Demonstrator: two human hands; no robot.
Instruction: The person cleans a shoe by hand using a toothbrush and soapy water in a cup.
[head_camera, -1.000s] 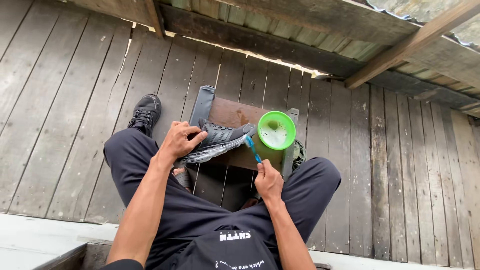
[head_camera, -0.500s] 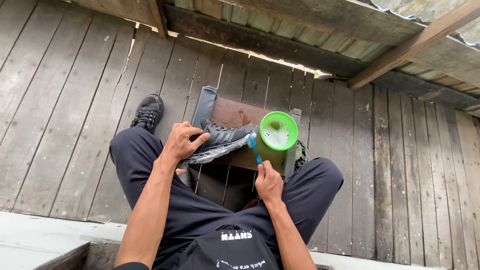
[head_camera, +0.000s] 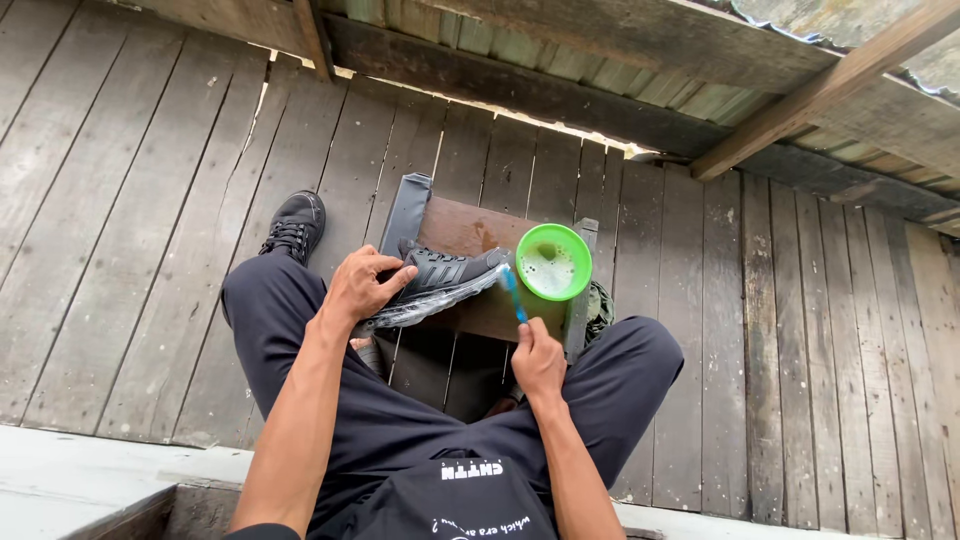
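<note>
Left hand: the left hand (head_camera: 362, 285) lies curled over the heel end of a dark sneaker (head_camera: 440, 282), fingers bent and pressing on its upper, holding it down.
Right hand: the right hand (head_camera: 537, 358) is closed in a fist around the handle of a blue toothbrush (head_camera: 514, 296), whose head points up and away, to the toe of the sneaker.
Sneaker: dark grey knit-looking upper with laces, and a pale, glossy sole that looks wet; it lies on its side between the two hands, toe toward the bowl.
Toothbrush: thin, straight, light blue plastic; its tip sits just beside the toe of the shoe and the near rim of the bowl.
Bowl: a round bright green plastic bowl (head_camera: 583, 276) just beyond the right hand, holding whitish foamy liquid.
Table: a small brown wooden table (head_camera: 462, 228) with grey side rails, its top looking damp, carries the sneaker and bowl in front of both hands.
Legs: dark trousers (head_camera: 270, 310) spread either side of the table, below the forearms.
Other shoe: a black laced shoe (head_camera: 294, 226) worn on the foot beyond the left hand.
Floor: weathered grey floor planks (head_camera: 120, 200), rough and gapped, all around.
</note>
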